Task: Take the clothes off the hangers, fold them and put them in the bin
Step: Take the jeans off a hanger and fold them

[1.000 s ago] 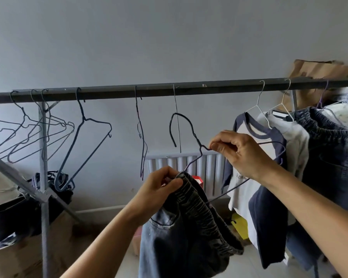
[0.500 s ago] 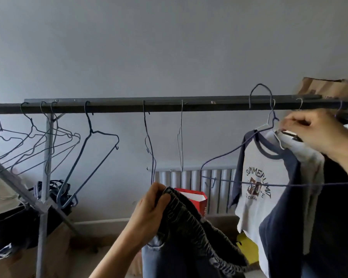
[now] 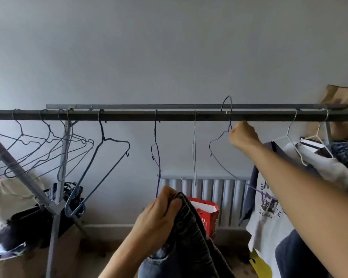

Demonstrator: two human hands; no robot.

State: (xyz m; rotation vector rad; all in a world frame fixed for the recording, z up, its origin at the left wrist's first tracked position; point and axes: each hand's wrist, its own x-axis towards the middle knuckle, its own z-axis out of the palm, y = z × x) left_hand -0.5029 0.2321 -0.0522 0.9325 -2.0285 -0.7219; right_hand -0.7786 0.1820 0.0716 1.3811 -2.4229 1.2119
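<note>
Right hand [image 3: 243,135] is raised to just below the rail [image 3: 129,115], fingers curled tight round the neck of a purple wire hanger [image 3: 230,125]. The hanger is bare and tilted. Its hook arcs above the rail's top edge; whether it bears on the rail cannot be told. Left hand [image 3: 159,213] is held lower, at centre, gripping the elastic waistband of dark jeans [image 3: 191,237], which hang down from the fist, off any hanger. Several empty hangers [image 3: 103,135] hang along the rail to the left. At right, a printed T-shirt [image 3: 269,217] hangs from a white hanger [image 3: 289,135] among other garments. A radiator [image 3: 219,189] and a red bag [image 3: 207,213] stand behind the jeans.
</note>
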